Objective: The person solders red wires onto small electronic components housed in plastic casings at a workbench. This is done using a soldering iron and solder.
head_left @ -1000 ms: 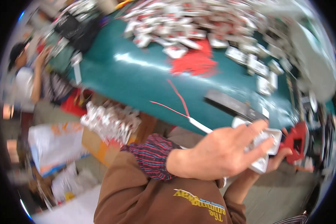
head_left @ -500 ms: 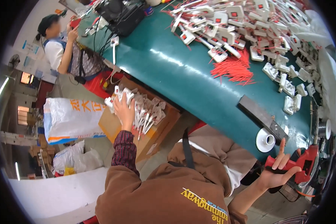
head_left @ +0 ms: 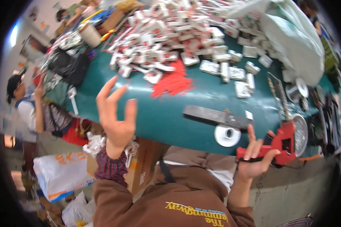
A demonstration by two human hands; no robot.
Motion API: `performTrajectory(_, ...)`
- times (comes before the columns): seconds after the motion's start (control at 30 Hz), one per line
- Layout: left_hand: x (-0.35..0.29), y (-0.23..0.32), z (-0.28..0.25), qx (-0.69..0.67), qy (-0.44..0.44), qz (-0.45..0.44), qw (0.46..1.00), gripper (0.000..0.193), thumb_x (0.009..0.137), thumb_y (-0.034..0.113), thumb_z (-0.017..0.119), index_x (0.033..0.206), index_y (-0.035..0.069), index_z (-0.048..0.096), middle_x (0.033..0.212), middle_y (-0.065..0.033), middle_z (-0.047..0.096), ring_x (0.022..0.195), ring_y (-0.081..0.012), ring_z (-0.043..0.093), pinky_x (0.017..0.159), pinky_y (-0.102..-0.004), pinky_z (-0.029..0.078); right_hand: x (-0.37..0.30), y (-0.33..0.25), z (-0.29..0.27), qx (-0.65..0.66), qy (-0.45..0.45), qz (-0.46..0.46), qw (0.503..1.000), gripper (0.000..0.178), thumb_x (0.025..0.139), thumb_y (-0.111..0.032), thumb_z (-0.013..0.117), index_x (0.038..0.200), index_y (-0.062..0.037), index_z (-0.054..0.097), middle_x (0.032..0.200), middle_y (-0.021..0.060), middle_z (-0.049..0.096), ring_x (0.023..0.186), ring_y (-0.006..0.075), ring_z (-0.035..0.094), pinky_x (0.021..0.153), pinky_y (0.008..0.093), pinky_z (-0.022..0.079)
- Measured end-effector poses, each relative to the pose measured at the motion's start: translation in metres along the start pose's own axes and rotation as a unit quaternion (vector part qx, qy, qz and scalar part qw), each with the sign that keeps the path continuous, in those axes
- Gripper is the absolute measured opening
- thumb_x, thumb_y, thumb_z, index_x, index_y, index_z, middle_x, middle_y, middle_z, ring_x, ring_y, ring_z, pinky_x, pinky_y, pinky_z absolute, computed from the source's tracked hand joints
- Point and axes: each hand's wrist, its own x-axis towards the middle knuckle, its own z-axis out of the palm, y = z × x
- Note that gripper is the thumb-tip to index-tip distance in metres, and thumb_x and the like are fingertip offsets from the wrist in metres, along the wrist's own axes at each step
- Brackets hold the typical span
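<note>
My left hand (head_left: 118,126) hangs over the near edge of the green table (head_left: 140,123), its fingers spread and nothing between them. Beyond its fingertips lies a big heap of white plastic housings (head_left: 147,41) with red wires. A bundle of short red wires (head_left: 173,84) rests at the heap's front. On the right, my right hand (head_left: 254,162) is wrapped round the handle of a red gun-shaped hand tool (head_left: 287,142), with the index finger stretched out. A dark bar (head_left: 212,115) and a white spool (head_left: 227,136) lie just left of that tool.
Under my left forearm is a cardboard carton (head_left: 144,162) with white parts in it; a white woven sack (head_left: 58,172) stands beside it. A wire spool (head_left: 301,87) sits at the right, below a large pale bag (head_left: 291,41). A co-worker (head_left: 24,108) works at the far left.
My left hand has left the carton of white parts and risen over the table edge, empty. The view has swung right. My right hand keeps hold of the red tool.
</note>
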Motion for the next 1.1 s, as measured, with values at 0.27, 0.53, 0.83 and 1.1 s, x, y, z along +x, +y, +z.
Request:
performTrajectory(0.27,0.061,0.053,0.144,-0.15,-0.224,0.184,0.945,0.047,0.073,0.009,0.071,0.116,0.006,0.054,0.119,-0.0186,0.05,0.109,-0.0361,0.049,0.091,-0.0413,0.042,-0.003,0.003,-0.002,-0.019,-0.024,-0.029,0.999,0.058,0.095,-0.052,0.035,0.123,-0.0004,0.037,0.048,-0.002,0.032,0.034,0.0097,0.034,0.107,0.0512,0.031)
performTrajectory(0.53,0.071,0.062,0.158,-0.212,-0.271,0.257,0.903,0.017,0.072,-0.01,0.062,0.083,0.001,0.055,0.106,-0.0145,0.061,0.099,-0.0296,0.06,0.084,-0.0362,0.049,0.001,0.003,-0.009,-0.028,-0.024,-0.029,0.999,0.059,0.096,-0.052,0.034,0.123,0.0,0.035,0.049,-0.0018,0.034,0.034,0.0104,0.036,0.106,0.0514,0.032)
performTrajectory(0.83,-0.004,0.085,0.116,-0.399,-0.284,0.146,0.86,0.02,0.067,-0.008,0.068,0.082,0.002,0.059,0.098,-0.0067,0.068,0.092,-0.0283,0.063,0.075,-0.0359,0.053,0.001,0.003,-0.01,-0.027,-0.036,-0.032,0.998,0.059,0.097,-0.05,0.032,0.126,0.0003,0.034,0.05,-0.0025,0.035,0.036,0.0096,0.037,0.105,0.0526,0.032)
performTrajectory(1.1,-0.015,0.08,0.122,-0.341,-0.185,0.28,0.878,0.018,0.064,-0.005,0.065,0.078,0.004,0.056,0.099,-0.0044,0.068,0.092,-0.0289,0.062,0.075,-0.0387,0.053,-0.002,0.002,-0.01,-0.02,-0.027,-0.028,0.999,0.063,0.095,-0.049,0.04,0.126,0.0044,0.031,0.05,-0.0004,0.039,0.04,0.0125,0.046,0.103,0.0548,0.034)
